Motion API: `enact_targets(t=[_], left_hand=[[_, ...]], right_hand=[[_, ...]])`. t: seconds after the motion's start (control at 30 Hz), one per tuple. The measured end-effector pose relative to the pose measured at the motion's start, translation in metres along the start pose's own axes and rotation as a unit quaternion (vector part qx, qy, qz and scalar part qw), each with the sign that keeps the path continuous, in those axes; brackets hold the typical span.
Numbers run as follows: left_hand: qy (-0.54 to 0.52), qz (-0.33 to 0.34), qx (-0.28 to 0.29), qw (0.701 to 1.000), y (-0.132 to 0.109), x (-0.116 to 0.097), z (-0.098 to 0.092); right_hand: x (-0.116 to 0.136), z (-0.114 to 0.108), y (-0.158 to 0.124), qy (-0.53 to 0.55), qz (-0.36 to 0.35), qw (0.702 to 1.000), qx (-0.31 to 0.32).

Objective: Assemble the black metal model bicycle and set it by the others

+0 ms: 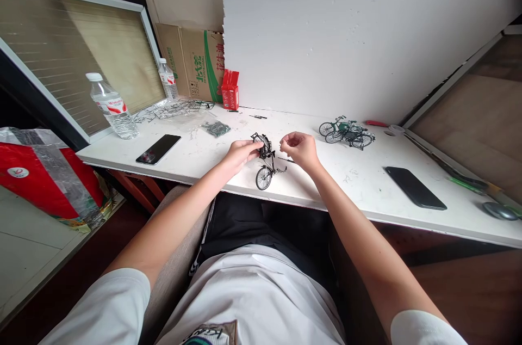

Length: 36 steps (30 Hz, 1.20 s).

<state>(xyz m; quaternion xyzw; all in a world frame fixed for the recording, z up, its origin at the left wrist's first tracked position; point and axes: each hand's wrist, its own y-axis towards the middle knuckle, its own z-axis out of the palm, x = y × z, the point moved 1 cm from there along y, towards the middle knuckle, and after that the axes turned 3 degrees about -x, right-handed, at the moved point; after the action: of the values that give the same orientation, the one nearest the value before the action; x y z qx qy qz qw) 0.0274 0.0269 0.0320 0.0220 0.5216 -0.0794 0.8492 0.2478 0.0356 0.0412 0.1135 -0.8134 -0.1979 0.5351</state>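
A small black model bicycle (267, 159) is tilted on end near the table's front edge, one wheel toward me and the other farther off. My left hand (241, 153) grips it by the far wheel end, thumb and fingers closed. Just right of the bicycle, my right hand (299, 148) is raised with thumb and forefinger pinched together. Whatever is between those fingertips is too small to name. A thin dark rod (286, 160) lies on the table below that hand.
Finished-looking model bicycles (346, 133) stand at the right. Phones lie left (159, 149) and right (415, 187). A bag of small parts (216, 128), plastic part frames (173, 110), water bottles (115, 111) and a red box (230, 92) sit at back left.
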Motion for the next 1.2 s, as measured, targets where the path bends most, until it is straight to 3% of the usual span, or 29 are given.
enact_targets(t=[0.17, 0.37, 0.5, 0.83, 1.2], left_hand=[[-0.005, -0.006, 0.002, 1.0, 0.004, 0.003, -0.005], [-0.008, -0.01, 0.007, 1.0, 0.003, 0.001, -0.003], [-0.005, -0.012, 0.012, 1.0, 0.002, -0.001, -0.004], [-0.015, -0.014, 0.015, 1.0, 0.003, -0.001, -0.005], [0.004, -0.009, 0.014, 1.0, 0.001, -0.002, -0.003]], right_hand=[[-0.022, 0.004, 0.004, 0.092, 0.039, 0.995, 0.015], [-0.02, 0.005, 0.004, 0.062, 0.042, 0.996, 0.053], [-0.02, 0.003, 0.005, 0.071, 0.104, 0.99, 0.062], [-0.029, 0.002, 0.006, 0.148, 0.176, 0.97, 0.08], [-0.02, 0.002, 0.007, 0.166, 0.087, 0.979, 0.075]])
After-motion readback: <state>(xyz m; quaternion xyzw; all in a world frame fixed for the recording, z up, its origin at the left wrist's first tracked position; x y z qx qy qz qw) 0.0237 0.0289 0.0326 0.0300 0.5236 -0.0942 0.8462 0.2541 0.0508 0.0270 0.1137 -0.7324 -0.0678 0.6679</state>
